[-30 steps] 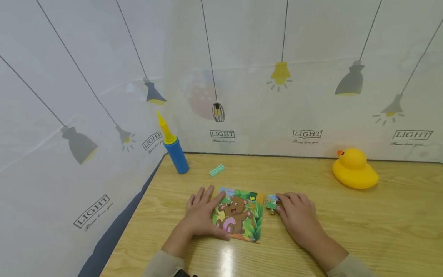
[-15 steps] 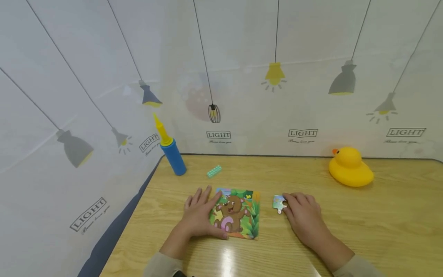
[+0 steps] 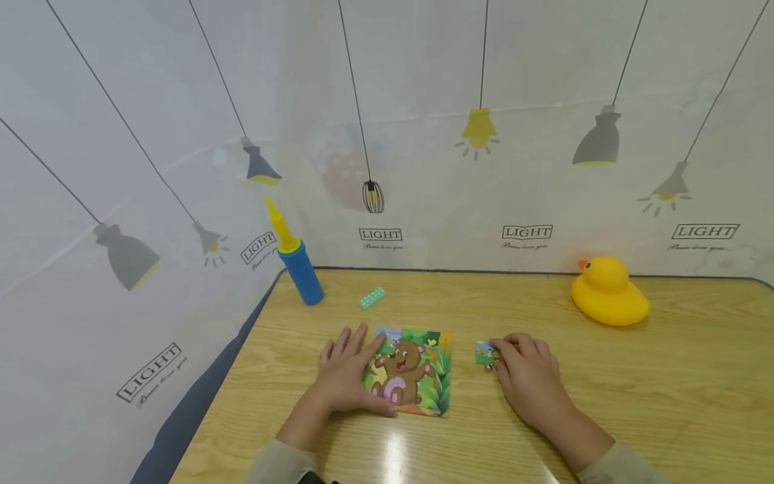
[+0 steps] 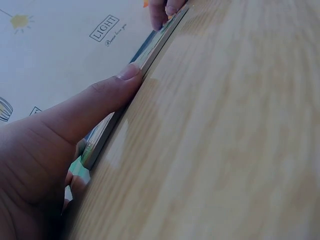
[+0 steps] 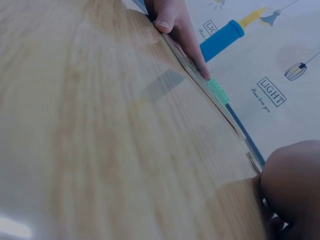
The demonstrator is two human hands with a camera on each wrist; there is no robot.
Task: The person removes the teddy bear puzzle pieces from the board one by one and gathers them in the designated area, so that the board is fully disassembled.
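A square bear puzzle [image 3: 411, 376] lies flat on the wooden table [image 3: 605, 403]. My left hand [image 3: 346, 376] rests on its left side with straight fingers, and the thumb [image 4: 100, 97] presses the puzzle's near edge [image 4: 127, 102]. A small loose puzzle piece [image 3: 484, 353] lies just right of the puzzle, apart from it. My right hand [image 3: 525, 375] is palm-down behind the piece, its curled fingertips pinching the piece's right side. In the right wrist view the puzzle [image 5: 200, 80] appears edge-on, with the right hand [image 5: 292, 185] at the lower corner.
A yellow rubber duck [image 3: 607, 294] sits at the back right. A blue and yellow air pump [image 3: 297, 259] stands at the back left corner, with a green toy brick [image 3: 371, 297] beside it. A lamp-printed backdrop [image 3: 423, 168] walls the table's back and left.
The right hand has drawn the loose piece rightwards, away from the puzzle's right edge, and now has its fingertips curled on it. The left hand stays on the puzzle.
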